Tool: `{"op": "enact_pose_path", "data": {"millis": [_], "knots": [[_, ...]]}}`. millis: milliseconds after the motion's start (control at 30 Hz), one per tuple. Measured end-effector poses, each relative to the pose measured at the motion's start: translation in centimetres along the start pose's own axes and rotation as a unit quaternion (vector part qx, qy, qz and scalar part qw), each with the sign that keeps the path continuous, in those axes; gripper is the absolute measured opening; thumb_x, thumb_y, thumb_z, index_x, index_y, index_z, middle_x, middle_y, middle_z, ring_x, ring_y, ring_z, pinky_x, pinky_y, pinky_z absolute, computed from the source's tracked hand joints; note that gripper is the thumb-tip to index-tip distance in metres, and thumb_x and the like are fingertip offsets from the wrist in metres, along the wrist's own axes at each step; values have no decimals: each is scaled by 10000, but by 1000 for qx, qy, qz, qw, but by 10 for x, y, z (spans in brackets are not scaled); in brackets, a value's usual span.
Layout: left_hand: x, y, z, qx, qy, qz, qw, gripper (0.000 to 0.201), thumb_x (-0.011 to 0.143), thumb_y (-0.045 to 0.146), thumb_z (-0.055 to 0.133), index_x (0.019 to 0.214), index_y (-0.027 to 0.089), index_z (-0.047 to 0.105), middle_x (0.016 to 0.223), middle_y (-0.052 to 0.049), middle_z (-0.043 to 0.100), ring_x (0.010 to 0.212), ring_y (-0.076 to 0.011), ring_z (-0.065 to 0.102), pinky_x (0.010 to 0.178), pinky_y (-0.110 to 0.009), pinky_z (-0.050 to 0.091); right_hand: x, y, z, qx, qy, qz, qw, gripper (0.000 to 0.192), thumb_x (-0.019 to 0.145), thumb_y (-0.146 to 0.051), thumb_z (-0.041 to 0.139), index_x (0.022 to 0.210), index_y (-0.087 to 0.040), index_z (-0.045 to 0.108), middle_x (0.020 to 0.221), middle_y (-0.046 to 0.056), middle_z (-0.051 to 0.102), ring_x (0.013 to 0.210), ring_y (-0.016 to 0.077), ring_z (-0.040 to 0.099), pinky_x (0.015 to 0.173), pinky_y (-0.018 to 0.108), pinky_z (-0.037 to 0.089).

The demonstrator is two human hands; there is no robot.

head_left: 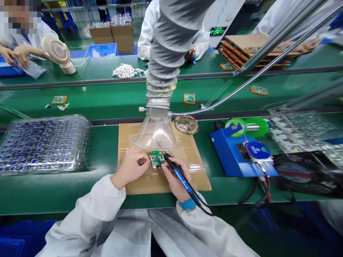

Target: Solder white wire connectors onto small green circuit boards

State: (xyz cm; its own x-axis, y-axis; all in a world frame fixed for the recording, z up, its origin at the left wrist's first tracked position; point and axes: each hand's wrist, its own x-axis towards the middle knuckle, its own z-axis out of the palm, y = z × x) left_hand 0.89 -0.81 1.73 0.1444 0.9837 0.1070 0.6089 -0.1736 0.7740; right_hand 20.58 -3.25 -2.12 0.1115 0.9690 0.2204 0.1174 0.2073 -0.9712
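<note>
A green circuit board [157,159] with an orange edge rests on the brown cardboard sheet [187,180], under the clear fume hood [158,132]. My left hand [132,166] is closed, thumb and finger pinched at the board's left edge. The exact grip of those fingertips is hard to see. In my right hand [178,176] lies a blue and black soldering iron [182,179], its front end pointing at the board's right side. The thumb of that hand is close to the board's lower right corner. The iron's tip is too small to make out.
Stacked clear trays [45,142] stand at left. At right are a blue solder feeder [227,153] with a green reel and a black fan [302,173]. A dish [186,125] sits behind the cardboard. A grey duct [171,43] hangs centrally. Co-workers sit opposite, beyond boards on the belt [120,100].
</note>
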Motion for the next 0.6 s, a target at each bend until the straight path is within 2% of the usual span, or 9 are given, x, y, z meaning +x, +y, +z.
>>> {"op": "enact_pose_path", "data": {"millis": [167, 267, 367, 600], "knots": [[16, -5, 0, 89, -80, -59, 991, 181, 811, 120, 643, 663, 195, 714, 820, -35, 715, 893, -231, 629, 897, -408, 424, 2, 7, -33, -98, 51, -36, 993, 203, 892, -317, 733, 1078, -239, 749, 1014, 68, 797, 922, 222, 772, 834, 359, 623], [18, -3, 1, 100, -91, -76, 988, 199, 818, 131, 644, 636, 192, 700, 799, -33, 710, 869, -228, 625, 889, -406, 429, -1, 12, -47, -110, 60, -58, 990, 150, 929, -329, 664, 996, -226, 751, 903, 59, 782, 836, 219, 764, 742, 352, 620], [18, -1, 2, 110, -89, -82, 987, 207, 825, 145, 646, 626, 190, 681, 776, -26, 704, 842, -220, 616, 899, -416, 421, -3, 13, -48, -94, 22, -70, 993, 100, 927, -298, 661, 933, -230, 735, 826, 37, 762, 744, 201, 751, 663, 320, 604], [19, -2, 3, 95, -93, -76, 988, 224, 814, 127, 636, 599, 189, 655, 746, -32, 700, 783, -212, 598, 878, -428, 412, 0, 4, -37, -126, -58, -101, 985, 113, 895, -242, 697, 1003, -257, 726, 891, 41, 784, 781, 208, 755, 700, 330, 608]]}}
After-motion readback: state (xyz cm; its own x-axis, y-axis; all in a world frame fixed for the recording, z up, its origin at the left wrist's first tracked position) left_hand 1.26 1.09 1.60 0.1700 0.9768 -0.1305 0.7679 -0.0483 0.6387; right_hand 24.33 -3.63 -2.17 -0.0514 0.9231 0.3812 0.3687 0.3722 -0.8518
